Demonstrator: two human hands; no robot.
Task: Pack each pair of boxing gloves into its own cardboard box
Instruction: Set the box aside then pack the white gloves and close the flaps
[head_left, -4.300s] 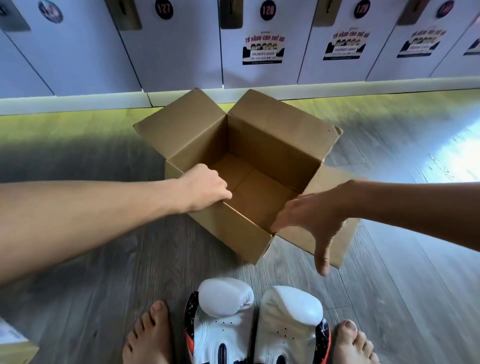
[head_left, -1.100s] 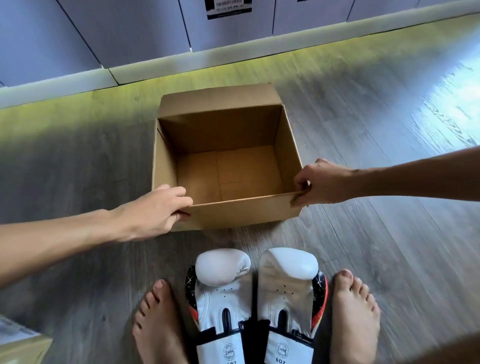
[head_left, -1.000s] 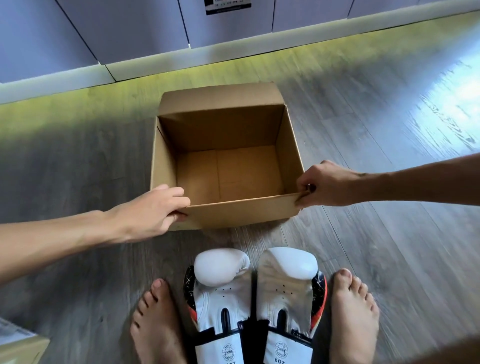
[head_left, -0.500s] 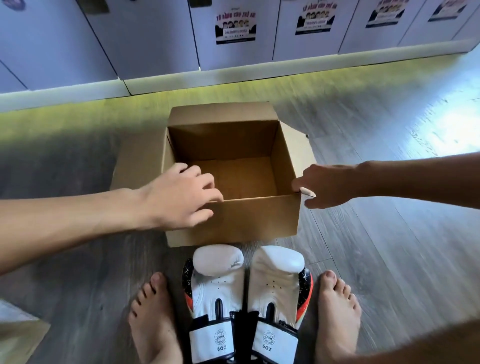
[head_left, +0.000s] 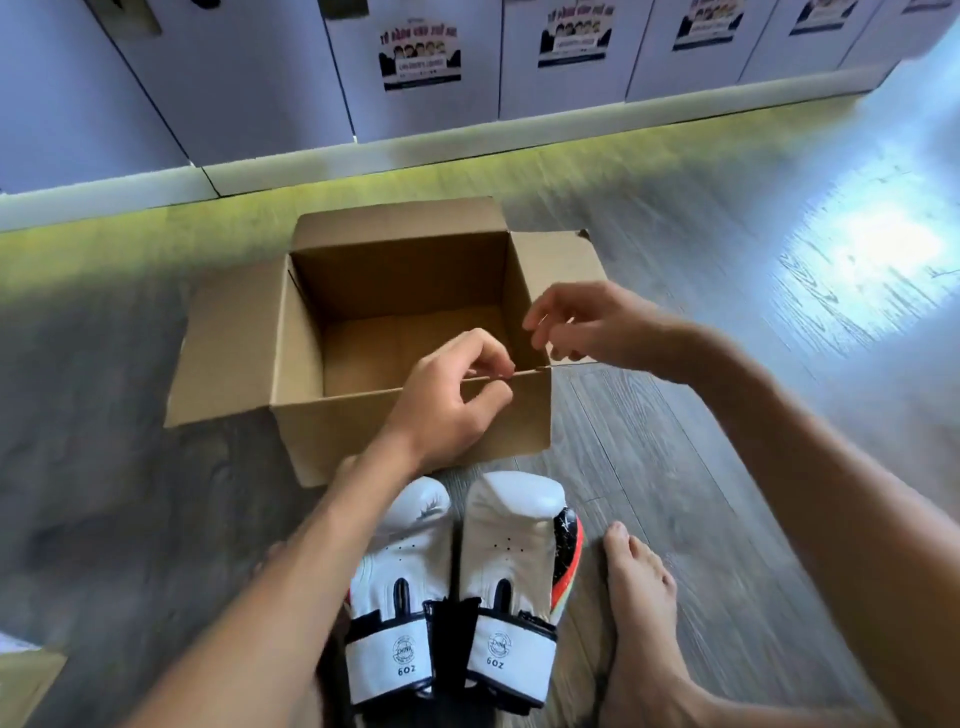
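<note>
Head view: I'm seeing left hand (head_left: 452, 402) pinching near rim of square brown cardboard box (head_left: 337, 431); right hand (head_left: 587, 327) hovering blurred at corner, grip untellable; padded white gloves (head_left: 506, 540) lying beside.

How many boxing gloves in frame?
2. Both lie side by side on the floor, on the near side of the open cardboard box: the glove under the left forearm and the glove by the right foot. More may be out of frame.

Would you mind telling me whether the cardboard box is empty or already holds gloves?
Empty: the cardboard box shows only its bare bottom, and both white gloves lie on the floor in front of it.
</note>
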